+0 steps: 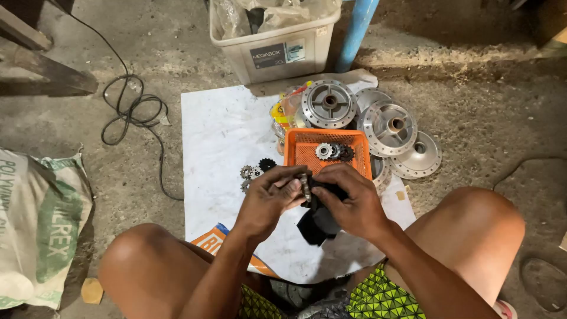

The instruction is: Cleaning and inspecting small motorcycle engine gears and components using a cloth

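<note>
White bin (277,56), black cable (127,112), printed sack (41,224).

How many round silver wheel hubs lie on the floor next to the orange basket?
4 visible: one hub behind the basket, a partly covered one behind it to the right, a third right of the basket, and a fourth farthest right. More may be hidden beneath.

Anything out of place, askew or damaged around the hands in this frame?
Nothing looks damaged. The left hand and right hand hold a small metal part and a black cloth. A few sprockets lie loose on the white sheet rather than in the orange basket, and the wheel hubs overlap untidily.
</note>
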